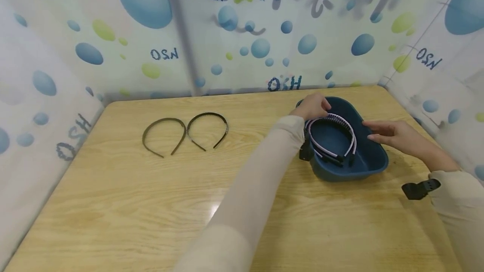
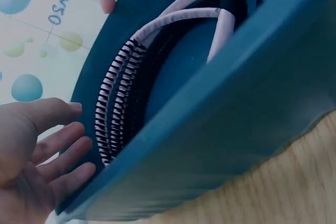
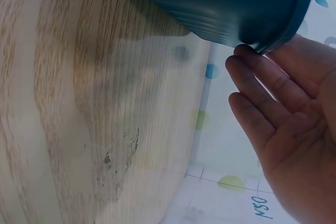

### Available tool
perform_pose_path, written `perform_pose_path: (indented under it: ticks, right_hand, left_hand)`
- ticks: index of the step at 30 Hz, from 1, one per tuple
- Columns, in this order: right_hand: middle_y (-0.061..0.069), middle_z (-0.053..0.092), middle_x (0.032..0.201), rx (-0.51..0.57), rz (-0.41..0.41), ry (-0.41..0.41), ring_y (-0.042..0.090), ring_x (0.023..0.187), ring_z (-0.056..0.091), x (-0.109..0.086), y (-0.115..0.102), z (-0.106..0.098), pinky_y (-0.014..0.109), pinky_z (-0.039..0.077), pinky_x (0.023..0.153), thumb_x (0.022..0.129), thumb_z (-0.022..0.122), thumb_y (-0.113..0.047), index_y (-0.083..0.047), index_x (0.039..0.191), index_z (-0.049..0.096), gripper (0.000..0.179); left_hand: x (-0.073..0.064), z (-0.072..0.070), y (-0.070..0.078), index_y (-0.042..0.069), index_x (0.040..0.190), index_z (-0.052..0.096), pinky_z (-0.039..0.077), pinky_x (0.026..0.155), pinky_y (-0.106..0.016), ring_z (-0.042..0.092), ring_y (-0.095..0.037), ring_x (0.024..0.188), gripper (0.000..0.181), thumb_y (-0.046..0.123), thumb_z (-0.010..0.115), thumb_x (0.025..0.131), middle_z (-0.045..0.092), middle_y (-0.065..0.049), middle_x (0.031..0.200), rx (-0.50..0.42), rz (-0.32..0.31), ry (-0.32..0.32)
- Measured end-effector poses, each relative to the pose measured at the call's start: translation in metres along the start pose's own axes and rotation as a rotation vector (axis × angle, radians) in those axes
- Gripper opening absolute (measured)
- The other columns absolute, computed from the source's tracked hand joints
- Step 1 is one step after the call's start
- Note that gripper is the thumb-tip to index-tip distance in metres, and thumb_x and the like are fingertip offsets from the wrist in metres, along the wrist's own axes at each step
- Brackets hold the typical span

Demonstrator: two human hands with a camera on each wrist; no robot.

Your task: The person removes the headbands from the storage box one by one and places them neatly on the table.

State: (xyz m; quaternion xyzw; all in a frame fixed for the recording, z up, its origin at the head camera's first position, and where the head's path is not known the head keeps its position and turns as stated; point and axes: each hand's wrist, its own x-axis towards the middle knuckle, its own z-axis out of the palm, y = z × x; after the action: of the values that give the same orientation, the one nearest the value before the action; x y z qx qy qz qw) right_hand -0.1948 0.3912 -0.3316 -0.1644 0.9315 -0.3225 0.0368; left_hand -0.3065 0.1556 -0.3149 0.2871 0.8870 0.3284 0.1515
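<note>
Overall, wood-grain worktop (image 1: pixel 151 205); blue basin (image 1: pixel 342 175) stands toward its far right corner. Right hand (image 1: pixel 397 137) pinches the basin's right rim, thumb inside, fingers mostly straight outside. Left hand (image 1: pixel 314 106) at the left side, fingers loosely bent, gripping nothing. Inside the basin, beside the left fingers: pale, black-striped headbands (image 2: pixel 107 90), overlapping. Well left, on the worktop: brownish headband (image 1: pixel 166 119), black headband (image 1: pixel 207 113), side by side.
</note>
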Motion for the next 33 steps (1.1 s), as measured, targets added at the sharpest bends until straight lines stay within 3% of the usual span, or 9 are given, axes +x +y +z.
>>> perform_pose_path:
  ticks: [16, 19, 21, 25, 28, 33]
  right_hand:
    - [0.033, 0.045, 0.125, -0.002, 0.015, 0.006, -0.019, 0.091, 0.043, 0.0016, 0.0019, -0.0006, 0.013, 0.046, 0.067, 0.090, 0.058, -0.009, 0.010, 0.129, 0.046, 0.045]
    - [0.034, 0.045, 0.125, -0.002, 0.020, 0.007, -0.019, 0.090, 0.043, 0.0018, 0.0018, -0.0005, 0.013, 0.046, 0.067, 0.090, 0.058, -0.008, 0.010, 0.129, 0.045, 0.045]
    - [0.034, 0.045, 0.125, -0.003, 0.017, 0.008, -0.019, 0.090, 0.043, 0.0021, 0.0015, -0.0005, 0.013, 0.046, 0.067, 0.090, 0.058, -0.007, 0.011, 0.128, 0.046, 0.044]
    - [0.034, 0.045, 0.125, 0.006, 0.015, 0.008, -0.019, 0.091, 0.043, 0.0029, 0.0014, -0.0005, 0.013, 0.046, 0.067, 0.090, 0.058, -0.008, 0.011, 0.128, 0.045, 0.044]
    - [0.034, 0.044, 0.126, 0.020, 0.020, 0.003, -0.018, 0.091, 0.043, 0.0028, 0.0007, -0.0005, 0.013, 0.047, 0.067, 0.091, 0.057, -0.009, 0.011, 0.129, 0.045, 0.045]
    - [0.033, 0.044, 0.127, 0.035, 0.029, -0.001, -0.019, 0.091, 0.043, 0.0010, -0.0013, -0.0007, 0.013, 0.047, 0.068, 0.091, 0.057, -0.009, 0.011, 0.129, 0.044, 0.045]
  left_hand:
    - [0.0022, 0.0090, 0.0018, 0.007, 0.110, 0.067, 0.046, 0.077, -0.019, 0.056, -0.010, 0.092, 0.023, 0.007, 0.061, 0.087, 0.063, -0.002, 0.107, 0.067, -0.078, 0.016]
    - [0.0041, 0.0101, 0.0005, 0.006, 0.103, 0.070, 0.045, 0.069, -0.018, 0.054, -0.009, 0.080, 0.018, 0.006, 0.059, 0.088, 0.063, -0.001, 0.094, 0.087, -0.075, 0.019]
    - [0.0055, 0.0099, -0.0001, 0.004, 0.087, 0.069, 0.040, 0.057, -0.017, 0.047, -0.010, 0.065, 0.013, 0.004, 0.057, 0.089, 0.055, -0.001, 0.075, 0.111, -0.069, 0.008]
    - [0.0079, 0.0092, 0.0001, 0.004, 0.061, 0.049, 0.024, 0.044, -0.020, 0.026, -0.011, 0.047, 0.030, 0.002, 0.051, 0.091, 0.028, -0.001, 0.056, 0.142, -0.085, -0.022]
    - [0.0077, 0.0092, 0.0012, 0.004, 0.062, 0.051, 0.024, 0.044, -0.020, 0.025, -0.011, 0.047, 0.030, 0.002, 0.049, 0.092, 0.026, 0.000, 0.056, 0.150, -0.106, -0.026]
    - [0.0042, 0.0103, 0.0028, 0.001, 0.084, 0.068, 0.030, 0.048, -0.019, 0.037, -0.011, 0.056, 0.019, 0.004, 0.051, 0.092, 0.037, -0.001, 0.063, 0.167, -0.108, -0.006]
